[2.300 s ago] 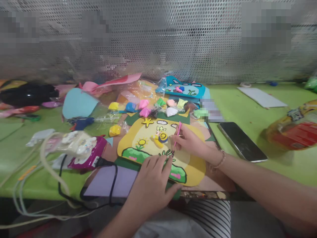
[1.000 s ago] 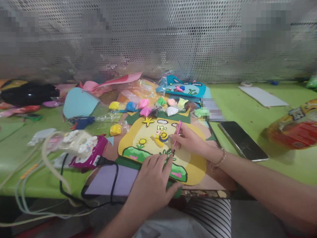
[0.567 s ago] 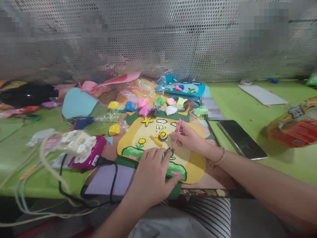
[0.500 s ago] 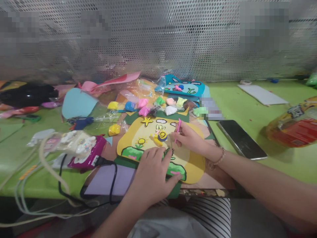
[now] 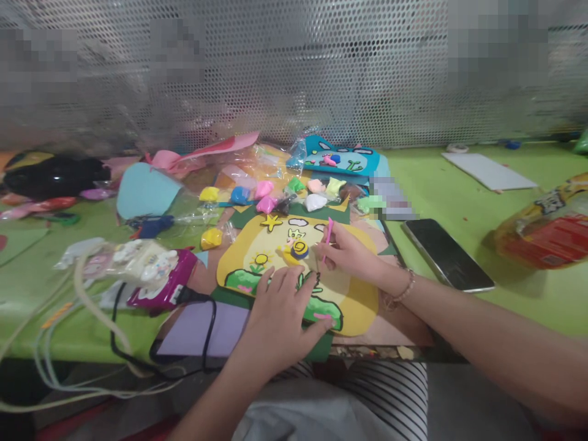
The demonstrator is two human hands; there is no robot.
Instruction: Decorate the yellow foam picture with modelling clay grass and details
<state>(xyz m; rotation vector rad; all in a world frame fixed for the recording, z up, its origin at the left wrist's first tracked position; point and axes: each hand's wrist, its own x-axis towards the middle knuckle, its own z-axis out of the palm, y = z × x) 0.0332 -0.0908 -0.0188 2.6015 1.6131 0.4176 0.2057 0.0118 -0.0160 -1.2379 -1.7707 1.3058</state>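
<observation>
A yellow craft picture (image 5: 362, 306) with a snail (image 5: 299, 248), a sun, a star and green bushes lies on the table in front of me. My left hand (image 5: 285, 312) rests on its lower part, fingers spread. In my right hand (image 5: 342, 251) is a thin pink stick-like tool (image 5: 327, 236), pinched upright between thumb and fingers just right of the snail. The tool's lower end is hard to make out. Several small bags of coloured clay (image 5: 265, 204) lie beyond the picture's top edge.
To the right are a black phone (image 5: 448, 254) and a drink bottle (image 5: 546, 229) on its side. A purple power strip (image 5: 160, 282) with cables lies at left. A blue craft picture (image 5: 342, 160) sits behind, before a perforated metal panel (image 5: 275, 73).
Both hands stay almost where they were, the left still spread on the picture and the right still holding the pink tool. The whole view has shifted very slightly.
</observation>
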